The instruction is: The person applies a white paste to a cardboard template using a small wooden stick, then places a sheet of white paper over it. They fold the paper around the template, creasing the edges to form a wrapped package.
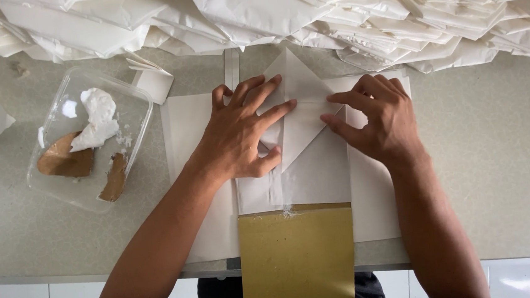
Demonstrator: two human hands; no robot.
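**Grip and handling: folded white paper on the tabletop**

Grip state first: my left hand (239, 135) lies flat with fingers spread, pressing down on the white paper (305, 142); it encloses nothing. My right hand (379, 118) has its fingers curled, tips pinning the paper's right-hand fold; it presses rather than clasps. Both hands touch the same piece, one on each side of its centre line.

Location: the paper lies at mid-tabletop (500, 168), its top folded into a triangular point aimed away from me. It rests on a larger white sheet (186, 142), and its lower end meets a gold card (298, 260) that overhangs the near edge of the tabletop.

Handling, as I judge it: the paper is light, thin and soft, creases readily and would tear or shift under a sideways drag. Pressure should be flat and downward. The best hold points are the folded edges and the point, where layers are doubled. A shiny strip near the lower edge may be wet paste, so I would avoid touching there.

Edges and room:
- Far side: a heap of folded white paper (342, 10) lies just beyond the point; little room.
- Left: a clear plastic tub (139, 108) holding white paste (95, 118) and brown scraps, near the left wrist.
- Right: bare tabletop, ample room.
- Near side: tabletop edge close.
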